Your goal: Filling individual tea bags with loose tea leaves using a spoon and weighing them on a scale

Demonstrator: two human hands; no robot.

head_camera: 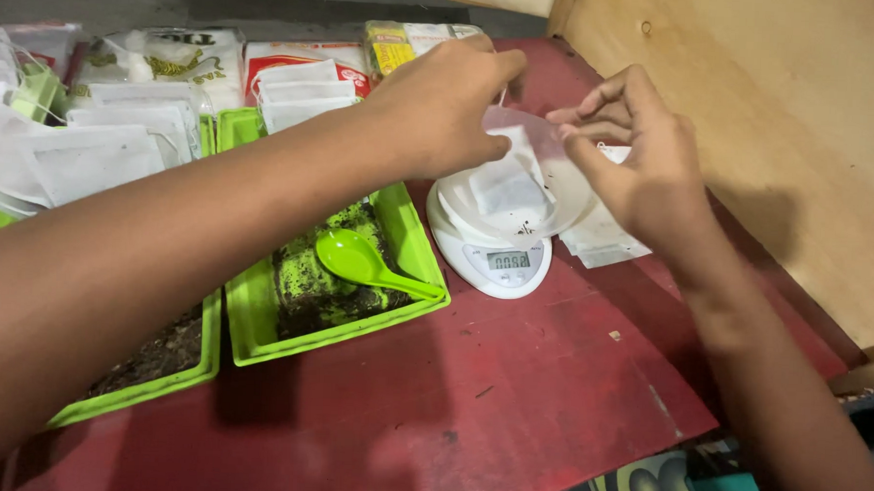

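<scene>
Left hand [442,105]: we are reaching over the scale, fingers curled narrow and pinching the top edge of a small white filter bag [505,185].
Right hand [639,156]: we are holding it just beside the bag, fingers half spread, fingertips touching the bag's thin upper edge or its string; which, we cannot tell.
White filter bag: it is hanging low over the white dish [565,197] of the digital kitchen scale [490,252], lower end resting on or just above it.
Handling: we are judging it very light, soft and limp, easily torn or spilled; the top corners are looking like the best hold.
Spare bags [597,237]: lying flat beside the scale.
Green tray [250,316]: holding dark loose leaf and a green spoon [359,260].
Surface [510,374]: red, worn.
</scene>
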